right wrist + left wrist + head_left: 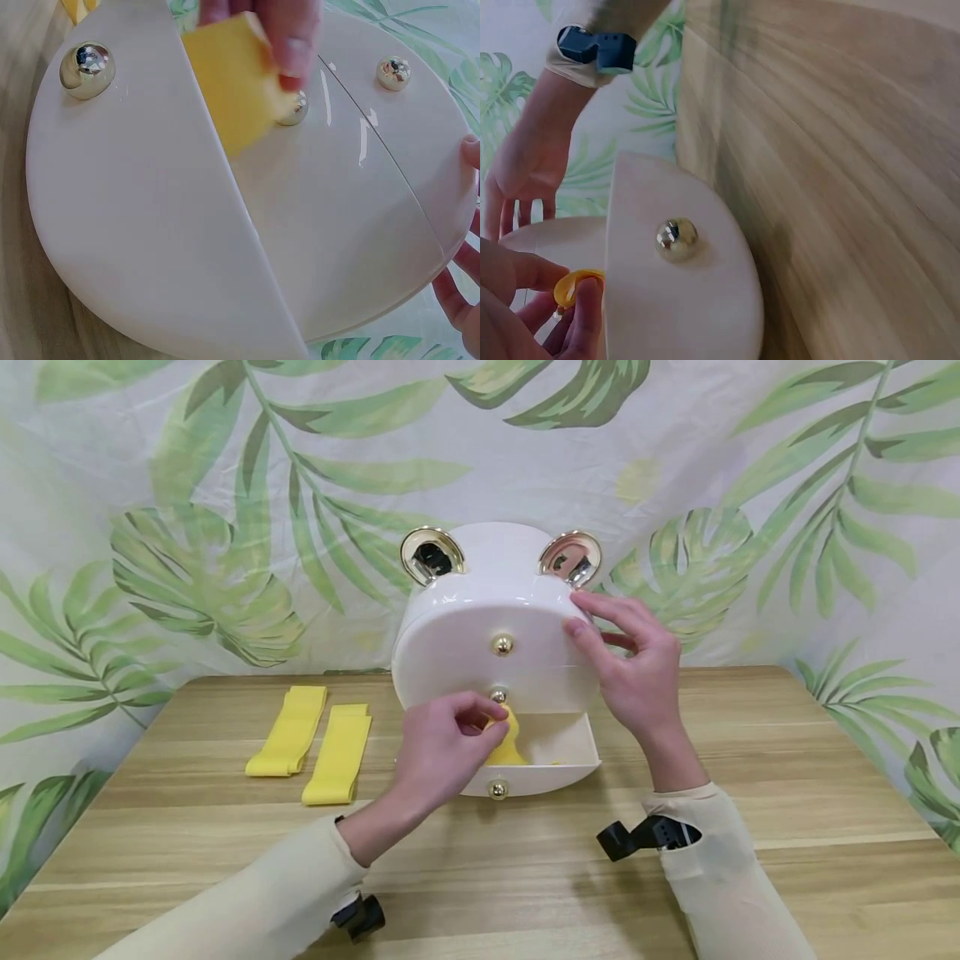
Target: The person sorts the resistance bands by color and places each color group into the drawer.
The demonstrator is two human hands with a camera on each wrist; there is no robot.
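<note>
A white rounded drawer box (450, 652) with gold knobs and two gold-rimmed ears stands on the table, its bottom drawer (558, 739) pulled out. Over that drawer my left hand (442, 739) pinches a yellow strip (510, 743) of flat, flexible material between thumb and fingers. The strip hangs down into the drawer; in the left wrist view its top (577, 285) curves into a loop. My right hand (637, 652) rests on the box's upper right side, thumb at the front edge and fingers by the right ear. Its fingertips also show at the right wrist view's edge.
Two folded yellow strips (288, 731) (339, 756) lie side by side on the wooden table (187, 843), left of the box. A leaf-patterned cloth (525, 460) hangs close behind the table. Each wrist wears a black camera mount (652, 837).
</note>
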